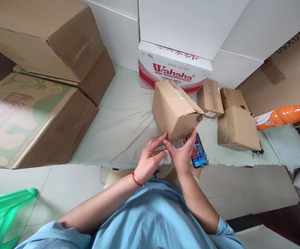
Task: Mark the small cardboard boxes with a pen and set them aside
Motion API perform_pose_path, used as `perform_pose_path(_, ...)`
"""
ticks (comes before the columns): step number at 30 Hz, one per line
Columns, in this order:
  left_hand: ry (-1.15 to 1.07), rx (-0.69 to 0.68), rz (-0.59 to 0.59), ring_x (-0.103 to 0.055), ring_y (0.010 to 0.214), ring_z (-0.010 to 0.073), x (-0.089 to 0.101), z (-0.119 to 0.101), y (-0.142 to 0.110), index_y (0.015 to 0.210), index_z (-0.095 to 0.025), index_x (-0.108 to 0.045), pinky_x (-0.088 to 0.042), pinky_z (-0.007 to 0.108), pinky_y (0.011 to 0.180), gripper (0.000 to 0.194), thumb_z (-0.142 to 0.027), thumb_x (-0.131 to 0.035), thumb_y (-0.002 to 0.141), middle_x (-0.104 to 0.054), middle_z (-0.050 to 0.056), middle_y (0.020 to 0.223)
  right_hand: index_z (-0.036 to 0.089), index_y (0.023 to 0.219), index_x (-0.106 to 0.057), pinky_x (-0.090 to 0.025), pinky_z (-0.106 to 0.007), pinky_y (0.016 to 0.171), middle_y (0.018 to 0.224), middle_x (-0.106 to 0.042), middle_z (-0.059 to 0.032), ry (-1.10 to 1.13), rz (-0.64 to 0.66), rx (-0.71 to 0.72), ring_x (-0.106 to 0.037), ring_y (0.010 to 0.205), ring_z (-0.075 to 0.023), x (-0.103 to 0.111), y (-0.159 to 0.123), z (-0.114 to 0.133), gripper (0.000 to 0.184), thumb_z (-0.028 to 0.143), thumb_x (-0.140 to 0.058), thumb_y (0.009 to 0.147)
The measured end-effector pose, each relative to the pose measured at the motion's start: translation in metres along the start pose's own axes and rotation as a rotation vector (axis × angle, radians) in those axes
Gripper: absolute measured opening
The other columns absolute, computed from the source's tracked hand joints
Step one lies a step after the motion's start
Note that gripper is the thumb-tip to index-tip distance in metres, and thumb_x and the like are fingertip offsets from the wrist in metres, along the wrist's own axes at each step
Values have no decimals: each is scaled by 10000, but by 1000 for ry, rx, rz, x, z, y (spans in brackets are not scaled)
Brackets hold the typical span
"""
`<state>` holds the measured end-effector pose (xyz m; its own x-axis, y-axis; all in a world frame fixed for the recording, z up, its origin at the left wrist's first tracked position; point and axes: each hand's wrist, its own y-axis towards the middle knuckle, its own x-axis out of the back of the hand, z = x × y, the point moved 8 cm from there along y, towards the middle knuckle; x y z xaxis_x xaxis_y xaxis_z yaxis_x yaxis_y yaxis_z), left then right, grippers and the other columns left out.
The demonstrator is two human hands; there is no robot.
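A brown cardboard box (pixel 169 110) stands at an angle on the green cloth, its near lower edge close to both my hands. My left hand (pixel 150 157) is closed, fingers bunched toward the thumb, with its fingertips by the box's near lower corner. Whatever is in it, if anything, is too small to make out. My right hand (pixel 182 157) has thumb and forefinger spread apart. Its thumb meets the left fingertips, and the forefinger reaches the box's right lower edge; the other fingers are hidden. A lit phone (pixel 198 152) lies beside the right hand.
Behind the box sits a white and red Wahaha carton (pixel 175 65). Smaller boxes (pixel 239 128) and an orange bottle (pixel 287 116) are to the right. Large cartons (pixel 74 128) are stacked at left. A green stool (pixel 9 207) stands on the floor, with the cloth's edge (pixel 100 160) near me.
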<state>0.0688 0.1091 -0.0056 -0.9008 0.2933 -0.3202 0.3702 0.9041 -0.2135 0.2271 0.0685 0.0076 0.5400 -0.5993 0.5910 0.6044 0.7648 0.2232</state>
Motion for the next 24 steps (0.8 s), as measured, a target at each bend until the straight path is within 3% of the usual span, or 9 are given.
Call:
perform_pose_path(5, 104, -19, 76, -632, 1294, 302, -9, -1, 8, 1359, -335, -766, -627, 442, 1009, 496, -361, -798, 865, -606, 98, 1416, 82, 1635, -263, -567, -569, 1097, 1568, -527, -333, 84, 20, -132, -580, 1446, -394, -3, 18, -15, 1182, 649, -831, 768)
perform_pose_path(8, 166, -31, 127, -637, 1294, 300, -8, 1, 10, 1336, -334, -767, -635, 423, 979, 452, -375, -780, 887, -621, 104, 1408, 118, 1509, -435, -613, -534, 1026, 1342, -711, -241, 268, -21, -239, -718, 1227, -339, 1, 26, -28, 959, 587, -800, 757)
perform_pose_path(10, 219, -40, 116, -648, 1285, 295, 1, 3, 11, 1325, -319, -757, -641, 406, 957, 427, -386, -763, 903, -633, 109, 1379, 172, 1307, -580, -640, -536, 980, 1192, -766, -156, 496, -35, -350, -746, 1117, -308, 6, 27, -40, 691, 551, -758, 757)
perform_pose_path(13, 344, -104, -4, -656, 1268, 289, 33, 2, 12, 1284, -277, -731, -641, 410, 966, 371, -403, -718, 936, -641, 113, 1346, 225, 1017, -641, -670, -575, 931, 1068, -771, -65, 791, -2, -488, -740, 1065, -283, 22, 26, -51, 385, 478, -733, 742)
perform_pose_path(15, 458, -188, -105, -653, 1255, 288, 62, -4, 12, 1255, -253, -712, -639, 426, 981, 343, -404, -695, 947, -642, 116, 1336, 239, 1001, -658, -665, -617, 949, 1072, -768, -45, 851, 0, -497, -733, 1109, -286, 48, 29, -53, 314, 441, -708, 766)
perform_pose_path(18, 630, -286, -233, -661, 1199, 291, 101, -10, 11, 1213, -234, -692, -648, 448, 957, 321, -398, -686, 937, -638, 125, 1305, 255, 1087, -688, -656, -664, 948, 1145, -761, -57, 801, -45, -421, -726, 1189, -315, 104, 52, -58, 316, 428, -627, 829)
perform_pose_path(21, 728, -310, -286, -668, 1189, 307, 124, -6, 9, 1138, -238, -688, -645, 477, 953, 251, -389, -659, 940, -645, 126, 1268, 262, 1118, -720, -664, -610, 882, 1257, -742, -81, 676, -138, -299, -729, 1207, -325, 167, 108, -72, 349, 427, -564, 853)
perform_pose_path(23, 783, -336, -272, -681, 1177, 315, 126, -2, 8, 1085, -242, -699, -632, 491, 968, 194, -363, -650, 941, -661, 127, 1259, 228, 921, -750, -636, -502, 744, 1125, -771, -118, 531, -216, -260, -773, 1043, -296, 203, 158, -88, 323, 456, -525, 877)
perform_pose_path(24, 819, -361, -260, -689, 1167, 319, 123, 0, 8, 1062, -242, -708, -622, 499, 983, 169, -345, -652, 939, -672, 130, 1256, 210, 793, -735, -601, -458, 665, 1014, -780, -132, 403, -270, -175, -780, 920, -272, 220, 185, -90, 349, 461, -509, 879)
